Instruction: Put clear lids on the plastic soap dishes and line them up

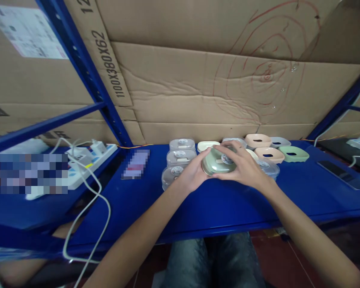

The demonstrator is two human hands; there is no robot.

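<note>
Just above the blue tabletop, both of my hands hold a green soap box with a clear lid and a round sticker. My left hand wraps round its left side. On the right side and over the top, my right hand grips it with thumb and fingers. Left of it sit clear lids with stickers, in a column. Behind the hands is a cream soap dish, partly covered. Farther right stand a peach soap dish and a light green soap dish; a clear lid is partly hidden by my right hand.
The blue table backs onto a cardboard wall. A dark phone lies at the right, a blurred-out flat object at the left. A power strip and a loose white cable are farther left, beyond a blue post.
</note>
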